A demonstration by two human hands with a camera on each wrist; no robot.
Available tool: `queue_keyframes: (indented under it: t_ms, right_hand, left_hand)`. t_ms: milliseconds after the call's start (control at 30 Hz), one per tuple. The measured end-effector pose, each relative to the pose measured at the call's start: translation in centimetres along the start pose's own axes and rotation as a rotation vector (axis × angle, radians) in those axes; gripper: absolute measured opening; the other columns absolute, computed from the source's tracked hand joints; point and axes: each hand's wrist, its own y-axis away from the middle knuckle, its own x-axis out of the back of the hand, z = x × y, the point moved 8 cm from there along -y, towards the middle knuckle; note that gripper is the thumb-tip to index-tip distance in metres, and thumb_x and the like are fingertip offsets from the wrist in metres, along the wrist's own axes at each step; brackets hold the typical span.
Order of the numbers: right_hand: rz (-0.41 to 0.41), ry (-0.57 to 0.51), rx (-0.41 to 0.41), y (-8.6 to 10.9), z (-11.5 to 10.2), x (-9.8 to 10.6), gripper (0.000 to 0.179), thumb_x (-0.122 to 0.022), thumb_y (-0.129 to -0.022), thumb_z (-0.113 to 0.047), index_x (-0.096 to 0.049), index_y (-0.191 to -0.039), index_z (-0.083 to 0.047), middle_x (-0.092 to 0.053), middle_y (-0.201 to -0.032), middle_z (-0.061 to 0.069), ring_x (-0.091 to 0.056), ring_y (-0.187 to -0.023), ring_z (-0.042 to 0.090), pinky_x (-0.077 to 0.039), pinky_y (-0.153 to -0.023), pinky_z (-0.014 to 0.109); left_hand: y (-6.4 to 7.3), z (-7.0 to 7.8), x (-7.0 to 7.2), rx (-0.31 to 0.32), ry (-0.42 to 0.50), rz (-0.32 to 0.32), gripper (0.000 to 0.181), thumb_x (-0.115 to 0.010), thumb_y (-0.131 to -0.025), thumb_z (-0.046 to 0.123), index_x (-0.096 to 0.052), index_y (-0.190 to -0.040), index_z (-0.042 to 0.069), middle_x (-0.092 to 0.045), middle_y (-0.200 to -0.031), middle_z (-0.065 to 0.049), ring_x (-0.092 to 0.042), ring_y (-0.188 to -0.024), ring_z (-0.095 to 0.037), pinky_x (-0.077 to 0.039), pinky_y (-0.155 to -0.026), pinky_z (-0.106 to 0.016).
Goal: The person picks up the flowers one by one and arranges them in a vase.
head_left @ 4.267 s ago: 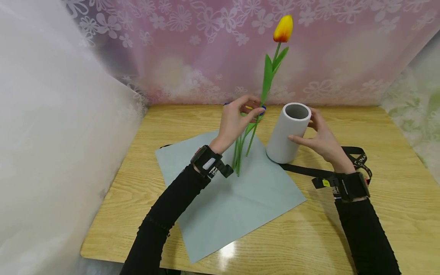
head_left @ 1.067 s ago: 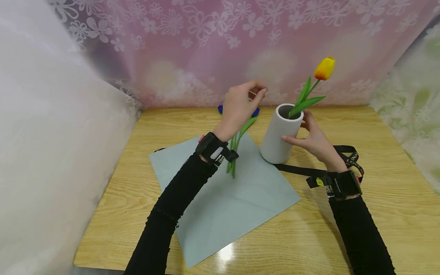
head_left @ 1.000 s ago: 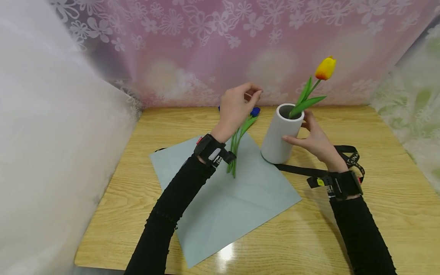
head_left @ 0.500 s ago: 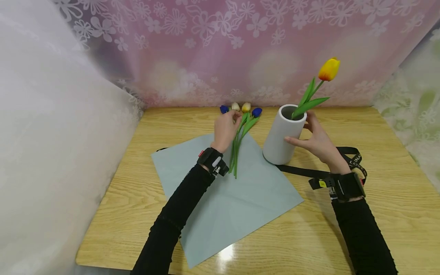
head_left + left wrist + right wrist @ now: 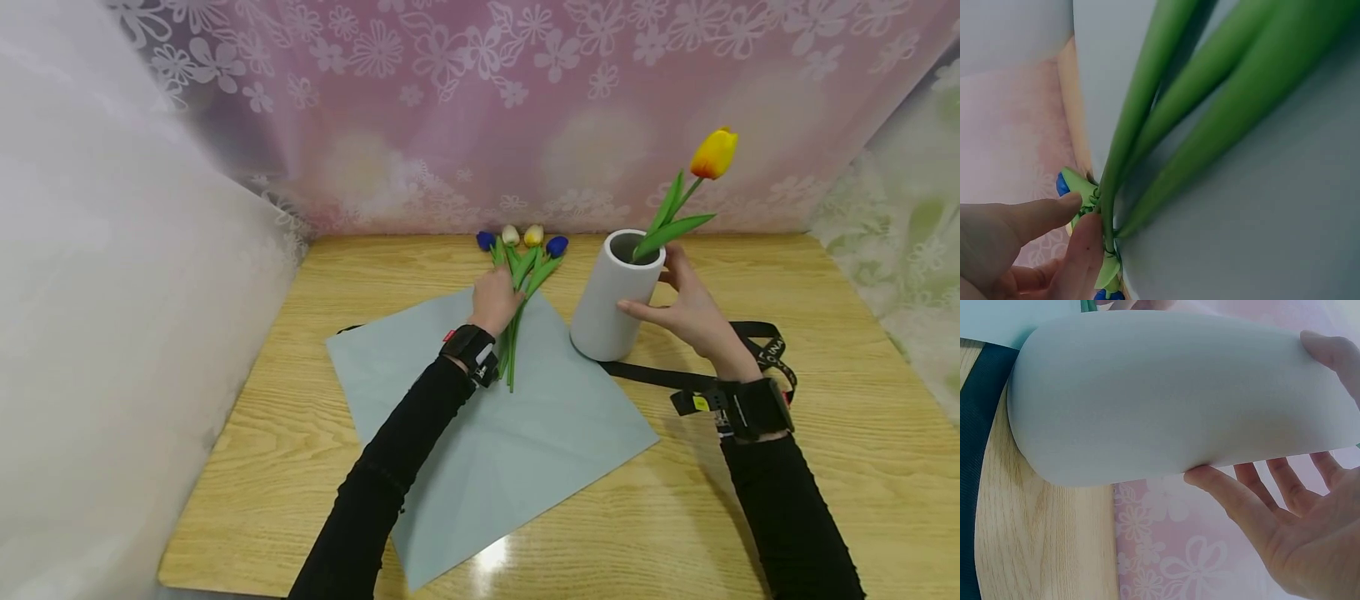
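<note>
Several artificial tulips [image 5: 513, 333], blue and cream-yellow, lie bunched on a grey-blue sheet [image 5: 525, 450], heads toward the curtain. My left hand [image 5: 495, 300] is low over their stems; in the left wrist view thumb and forefinger close in on a green stem [image 5: 1124, 137] near the leaves. To the right, a white vase [image 5: 611, 304] stands at the sheet's edge. One yellow-and-red tulip [image 5: 714, 153] leans out of its mouth to the right, its lower stem hidden inside. My right hand [image 5: 693, 312] holds the vase's right side, thumb in front, fingers behind.
A black lanyard strap [image 5: 660, 372] runs from the vase's base under my right wrist to a loop. The wooden table [image 5: 862, 467] ends at a pink flowered curtain [image 5: 465, 108]. A white sheet hangs on the left side [image 5: 135, 292].
The yellow-and-red tulip went from my left hand into the vase. That hand then came back left and down onto the bunched stems. My right hand has stayed on the vase.
</note>
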Motion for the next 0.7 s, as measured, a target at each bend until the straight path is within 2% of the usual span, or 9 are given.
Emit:
queue_keyframes:
  t_ms: [100,167,267,367,467,533,700]
  right_hand:
    - [0.0,0.01,-0.008,0.0,0.06,0.02,0.09,-0.077,-0.09,-0.008,-0.022,-0.157,-0.031,-0.032,-0.155,0.01,-0.039,-0.133,0.036,-0.055,-0.084,0.034]
    - [0.001,0.013,-0.011,0.01,0.13,0.06,0.09,-0.077,-0.09,-0.008,-0.023,-0.157,-0.032,-0.032,-0.155,0.009,-0.039,-0.132,0.035,-0.056,-0.081,0.031]
    - [0.0,0.001,0.003,0.03,0.06,0.08,0.092,-0.077,-0.09,-0.007,-0.021,-0.158,-0.029,-0.031,-0.155,0.013,-0.038,-0.133,0.039,-0.054,-0.091,0.051]
    - [-0.001,-0.009,0.012,0.07,-0.07,0.07,0.093,-0.078,-0.089,-0.007,-0.019,-0.159,-0.028,-0.03,-0.156,0.016,-0.037,-0.134,0.042,-0.045,-0.095,0.069]
    - [0.0,-0.002,0.009,0.08,-0.15,0.03,0.094,-0.078,-0.089,-0.008,-0.019,-0.16,-0.028,-0.03,-0.157,0.015,-0.037,-0.134,0.042,-0.047,-0.094,0.067]
    - [0.001,0.006,0.004,0.08,-0.15,0.01,0.093,-0.078,-0.09,-0.009,-0.019,-0.159,-0.028,-0.031,-0.157,0.014,-0.038,-0.134,0.04,-0.048,-0.092,0.064]
    - [-0.001,-0.011,-0.011,0.13,0.0,0.03,0.092,-0.078,-0.09,-0.009,-0.02,-0.159,-0.03,-0.03,-0.156,0.014,-0.036,-0.136,0.041,-0.042,-0.098,0.072]
  left_hand:
    - [-0.15,0.06,-0.19,0.002,-0.009,-0.014,0.026,-0.076,-0.094,0.023,-0.068,-0.106,0.001,-0.069,-0.087,-0.012,-0.069,-0.076,-0.025,-0.057,-0.063,-0.031]
    - [-0.26,0.14,-0.31,0.002,-0.027,-0.024,0.024,-0.077,-0.093,0.024,-0.07,-0.1,0.002,-0.068,-0.083,-0.011,-0.068,-0.074,-0.023,-0.056,-0.062,-0.03]
    - [-0.4,0.24,-0.43,0.005,-0.048,-0.035,0.023,-0.079,-0.091,0.025,-0.072,-0.093,0.004,-0.068,-0.08,-0.009,-0.068,-0.072,-0.022,-0.056,-0.062,-0.029]
    - [-0.54,0.26,-0.43,0.009,-0.059,-0.033,0.02,-0.078,-0.092,0.024,-0.072,-0.091,0.005,-0.069,-0.077,-0.008,-0.069,-0.072,-0.022,-0.057,-0.062,-0.03]
    - [-0.61,0.25,-0.36,0.003,-0.075,-0.024,0.018,-0.074,-0.095,0.019,-0.069,-0.083,0.006,-0.064,-0.07,-0.006,-0.068,-0.069,-0.021,-0.055,-0.059,-0.028]
    - [-0.6,0.21,-0.24,-0.002,-0.075,-0.02,0.025,-0.071,-0.096,0.016,-0.062,-0.073,0.009,-0.056,-0.063,-0.004,-0.064,-0.063,-0.019,-0.05,-0.054,-0.027]
    - [-0.34,0.05,0.22,-0.025,-0.022,-0.033,0.048,-0.065,-0.097,0.008,-0.036,-0.059,0.015,-0.028,-0.055,0.003,-0.039,-0.05,-0.012,-0.029,-0.049,-0.025]
